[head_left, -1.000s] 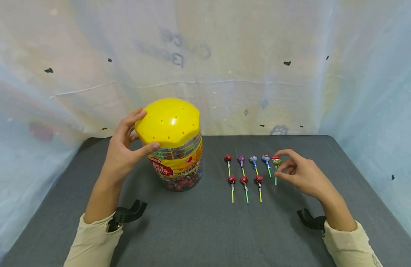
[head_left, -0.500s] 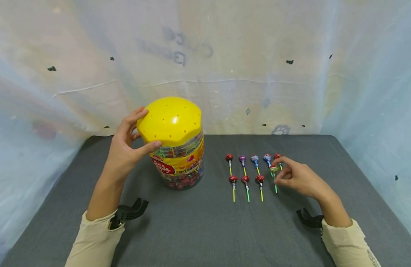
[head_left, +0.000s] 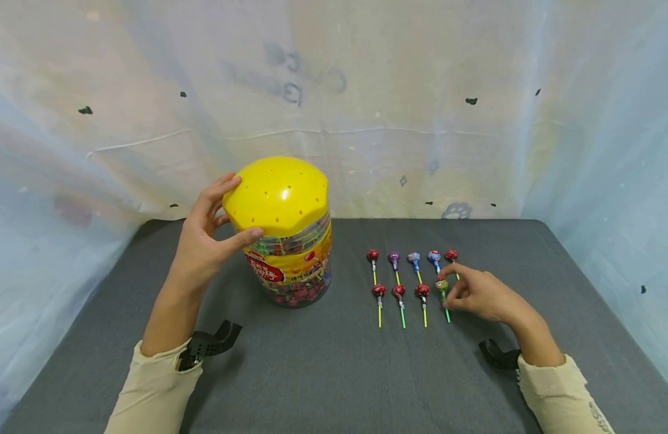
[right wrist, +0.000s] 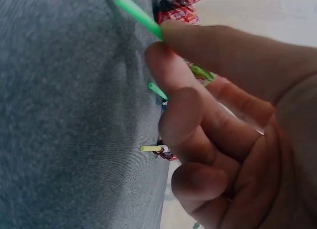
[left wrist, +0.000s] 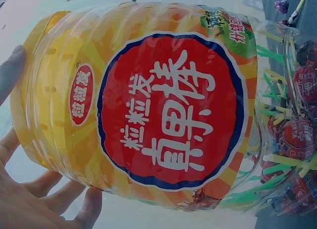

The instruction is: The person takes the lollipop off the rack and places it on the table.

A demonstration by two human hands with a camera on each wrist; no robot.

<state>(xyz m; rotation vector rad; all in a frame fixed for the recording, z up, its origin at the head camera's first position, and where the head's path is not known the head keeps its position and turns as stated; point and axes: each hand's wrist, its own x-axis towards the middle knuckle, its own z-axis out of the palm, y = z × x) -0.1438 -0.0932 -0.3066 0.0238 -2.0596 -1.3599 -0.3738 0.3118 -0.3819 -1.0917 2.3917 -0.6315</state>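
My left hand (head_left: 200, 238) grips the yellow lid (head_left: 279, 193) of a large clear plastic jar, thumb in front and fingers round the far side. The jar (left wrist: 173, 110) stands at the left with a yellow and red label and many wrapped lollipops inside. Between thumb and forefinger my right hand (head_left: 485, 295) pinches a green-wrapped lollipop (head_left: 441, 286) low over the table; its green stick (right wrist: 137, 15) shows in the right wrist view. It lines up at the right end of a front row of red lollipops (head_left: 422, 290). Whether it touches the cloth is hard to tell.
Behind the front row lies a second row of lollipops: red, purple (head_left: 394, 259), blue, and another red one (head_left: 451, 255) at the right end. Grey cloth covers the table (head_left: 334, 374). A pale patterned curtain (head_left: 366, 108) hangs behind and at both sides.
My right hand has moved toward me with the green lollipop, from the back row to the front row. The red lollipop behind it has come into view. My left hand keeps its grip.
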